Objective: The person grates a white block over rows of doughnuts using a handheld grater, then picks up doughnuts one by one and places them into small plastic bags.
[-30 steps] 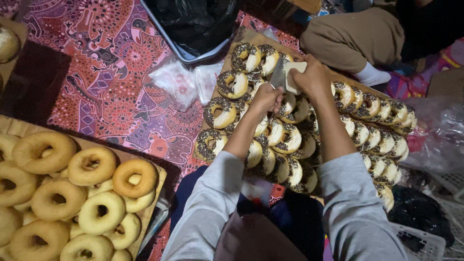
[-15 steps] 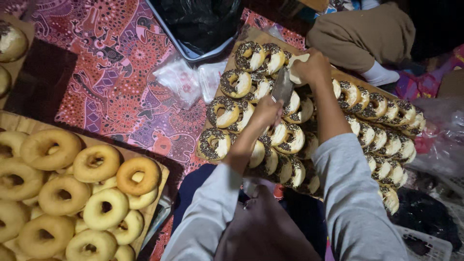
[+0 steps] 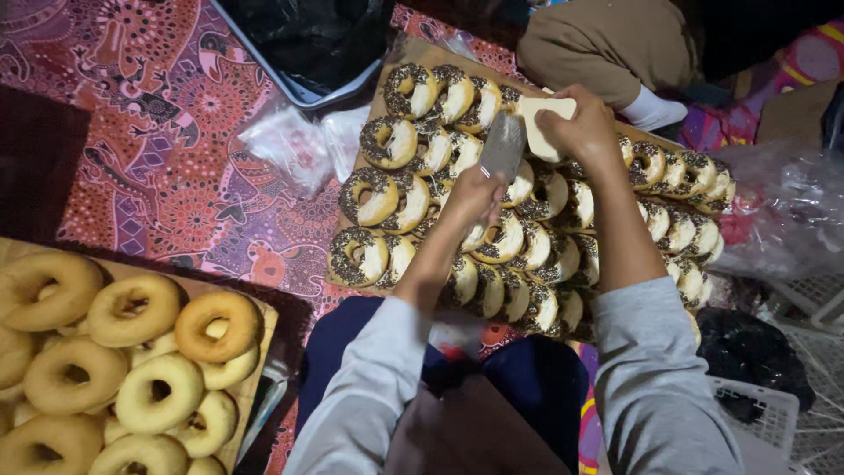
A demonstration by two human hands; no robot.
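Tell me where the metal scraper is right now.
In the head view, the metal scraper is at upper centre, over the tray of sprinkled doughnuts, its pale handle gripped by the right hand, with the left hand just below the blade.

Free patterned cloth (image 3: 176, 176) at nine o'clock of the sprinkled donuts (image 3: 492, 220); plastic bags (image 3: 303, 145) crowd its edge

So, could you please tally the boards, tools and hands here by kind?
Board of sprinkled doughnuts: 1
Board of plain doughnuts: 1
Metal scraper: 1
Left hand and right hand: 2
Total: 5
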